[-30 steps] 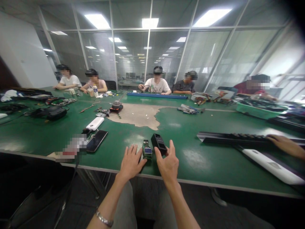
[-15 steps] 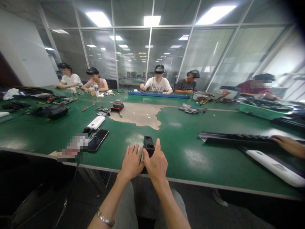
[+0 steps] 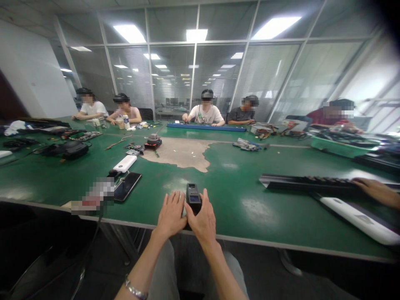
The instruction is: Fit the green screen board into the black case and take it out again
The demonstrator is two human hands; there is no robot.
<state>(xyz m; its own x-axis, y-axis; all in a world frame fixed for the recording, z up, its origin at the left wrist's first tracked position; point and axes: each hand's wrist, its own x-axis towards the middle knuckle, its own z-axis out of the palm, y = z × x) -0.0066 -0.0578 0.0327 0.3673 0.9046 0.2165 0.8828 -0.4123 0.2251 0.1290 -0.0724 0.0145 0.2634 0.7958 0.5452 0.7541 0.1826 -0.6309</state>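
Observation:
Near the table's front edge stands a small black boxy device [image 3: 193, 198] with a little bluish screen on its top face. My right hand [image 3: 202, 218] is around its near end, thumb on the left side and fingers along the right. Just left of the device, my left hand [image 3: 170, 212] lies palm down with its fingers stretched forward. A pale sliver of something shows beside its fingertips, too small to name. The device's lower part is hidden behind my right hand.
On the green table [image 3: 237, 187], a phone [image 3: 127, 186] and white power bank [image 3: 125, 163] lie left. At right, another person's hand [image 3: 375, 189] rests on a long black rail [image 3: 296, 182] beside a long white device [image 3: 359, 218]. Several people sit across.
My right index finger was pointing forward and now lies closer along the device's right side. The device's screen looks bluish now. The view has tilted slightly upward.

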